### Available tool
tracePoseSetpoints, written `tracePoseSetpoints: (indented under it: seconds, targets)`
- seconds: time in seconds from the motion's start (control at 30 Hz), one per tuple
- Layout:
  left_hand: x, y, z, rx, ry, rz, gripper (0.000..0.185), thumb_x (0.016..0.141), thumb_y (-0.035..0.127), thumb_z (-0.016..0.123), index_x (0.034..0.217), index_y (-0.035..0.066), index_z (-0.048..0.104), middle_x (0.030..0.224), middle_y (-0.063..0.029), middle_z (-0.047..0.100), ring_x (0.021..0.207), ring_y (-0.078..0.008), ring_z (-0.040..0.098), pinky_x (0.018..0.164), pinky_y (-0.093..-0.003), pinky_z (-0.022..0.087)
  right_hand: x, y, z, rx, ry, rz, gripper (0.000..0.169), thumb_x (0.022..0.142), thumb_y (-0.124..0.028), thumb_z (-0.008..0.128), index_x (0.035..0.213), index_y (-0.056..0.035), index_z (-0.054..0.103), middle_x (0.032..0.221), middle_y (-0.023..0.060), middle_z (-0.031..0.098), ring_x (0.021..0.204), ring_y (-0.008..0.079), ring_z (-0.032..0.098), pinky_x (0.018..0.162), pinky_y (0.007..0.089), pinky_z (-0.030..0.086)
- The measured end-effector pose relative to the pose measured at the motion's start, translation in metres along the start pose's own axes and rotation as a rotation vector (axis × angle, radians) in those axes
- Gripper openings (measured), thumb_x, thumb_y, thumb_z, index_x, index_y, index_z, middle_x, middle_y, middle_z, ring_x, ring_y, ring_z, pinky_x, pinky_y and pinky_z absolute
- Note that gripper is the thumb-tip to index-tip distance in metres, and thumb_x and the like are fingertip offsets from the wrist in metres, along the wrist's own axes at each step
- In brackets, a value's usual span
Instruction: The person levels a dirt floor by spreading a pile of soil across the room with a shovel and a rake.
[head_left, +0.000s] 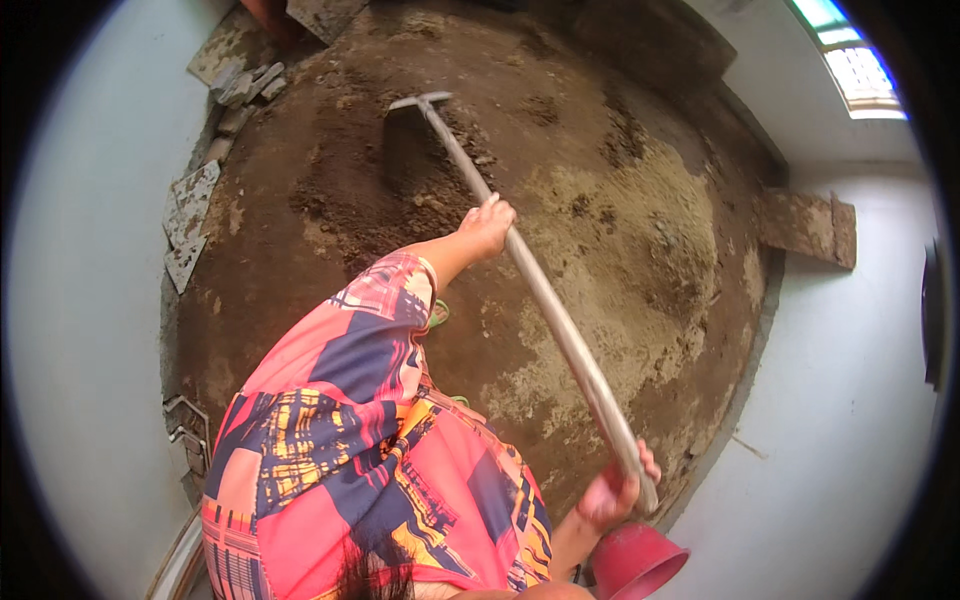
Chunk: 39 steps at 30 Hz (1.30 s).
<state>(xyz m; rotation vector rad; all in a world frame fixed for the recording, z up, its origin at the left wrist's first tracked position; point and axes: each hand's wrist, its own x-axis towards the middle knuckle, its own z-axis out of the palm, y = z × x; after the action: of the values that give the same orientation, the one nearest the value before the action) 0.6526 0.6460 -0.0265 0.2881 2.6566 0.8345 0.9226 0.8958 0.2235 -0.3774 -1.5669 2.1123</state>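
Note:
A long-handled hoe (551, 296) slants across the view, its wooden handle running from the lower right to the upper left. My left hand (487, 225) grips the handle near its middle. Around the butt end, my right hand (615, 487) is closed with the palm partly showing. The metal hoe head (418, 100) is over loose dark soil (352, 187), and a dark rectangular area below it looks like the blade. Right of the handle spreads a pale, sandy heap (637, 240). A red plastic bucket (637, 559) is just below my right hand.
Broken tile pieces (193, 206) and rubble (247, 82) line the left wall (90, 262). Pipes (187, 424) come out lower down. A board (810, 225) juts from the right wall. Part of another person's limb (274, 19) shows at the top. Green footwear (439, 313) is under me.

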Motion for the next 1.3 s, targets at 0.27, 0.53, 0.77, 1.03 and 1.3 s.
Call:
tracePoseSetpoints:
  seconds: [0.27, 0.53, 0.77, 1.03, 1.3]
  targets:
    - [-0.118, 0.113, 0.130, 0.365, -0.316, 0.401, 0.025, 0.061, 0.022, 0.070, 0.085, 0.016, 0.065, 0.091, -0.0051, 0.060, 0.098, -0.0234, 0.055, 0.084, -0.0390, 0.041, -0.145, -0.100, -0.187, 0.027, 0.254, -0.149, 0.029, 0.071, -0.016, 0.071, 0.093, -0.0149, 0.051, 0.089, -0.0010, 0.051, 0.097, 0.0208, 0.047, 0.093, 0.0384, 0.037]
    - [-0.243, 0.182, 0.228, 0.381, -0.394, 0.535, 0.026, 0.059, 0.025, 0.071, 0.084, 0.017, 0.066, 0.084, -0.0029, 0.062, 0.093, -0.0238, 0.058, 0.084, -0.0380, 0.042, -0.256, -0.140, -0.324, 0.087, 0.313, -0.200, 0.031, 0.072, -0.016, 0.070, 0.093, -0.0136, 0.047, 0.085, -0.0017, 0.048, 0.090, 0.0185, 0.046, 0.093, 0.0364, 0.035]
    - [-0.292, 0.212, 0.281, 0.507, -0.606, 0.607, 0.023, 0.060, 0.023, 0.069, 0.082, 0.017, 0.068, 0.084, -0.0036, 0.064, 0.092, -0.0232, 0.059, 0.081, -0.0370, 0.042, -0.314, -0.147, -0.397, 0.163, 0.473, -0.270, 0.034, 0.074, -0.025, 0.073, 0.095, -0.0121, 0.049, 0.085, -0.0012, 0.048, 0.088, 0.0180, 0.048, 0.091, 0.0358, 0.040]
    - [-0.291, 0.183, 0.240, 0.523, -0.740, 0.687, 0.022, 0.063, 0.026, 0.068, 0.083, 0.019, 0.068, 0.082, -0.0025, 0.067, 0.086, -0.0216, 0.063, 0.081, -0.0373, 0.041, -0.323, -0.111, -0.400, 0.192, 0.590, -0.234, 0.030, 0.074, -0.027, 0.070, 0.091, -0.0116, 0.052, 0.083, -0.0014, 0.048, 0.087, 0.0167, 0.048, 0.087, 0.0348, 0.042]
    - [-0.145, 0.045, 0.071, 0.769, -0.279, 0.168, 0.026, 0.063, 0.018, 0.073, 0.089, 0.017, 0.068, 0.092, -0.0052, 0.064, 0.094, -0.0240, 0.060, 0.080, -0.0416, 0.045, -0.151, 0.002, -0.175, 0.490, 0.179, 0.056, 0.028, 0.071, -0.019, 0.070, 0.096, -0.0150, 0.057, 0.096, 0.0005, 0.056, 0.104, 0.0217, 0.048, 0.102, 0.0452, 0.032]
